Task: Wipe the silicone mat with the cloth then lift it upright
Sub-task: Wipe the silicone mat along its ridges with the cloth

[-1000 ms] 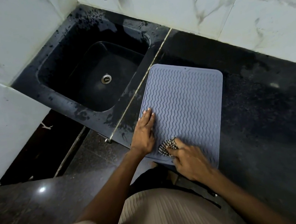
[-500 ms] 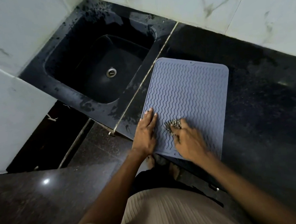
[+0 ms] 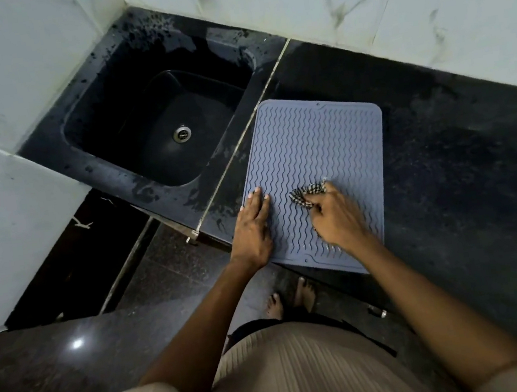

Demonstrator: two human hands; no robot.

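Mat [image 3: 317, 155] flat on counter [image 3: 460, 169], beside sink [image 3: 156, 130]. Left hand [image 3: 253, 229] flat, fingers spread, pinning near-left corner. Right hand [image 3: 339, 218] clutches cloth [image 3: 307, 193] on mat. Mat likely light, floppy, grippy; lift by far edge, both hands.

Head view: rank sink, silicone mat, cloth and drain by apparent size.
1. sink and silicone mat: look close in size, so unranked
2. cloth
3. drain
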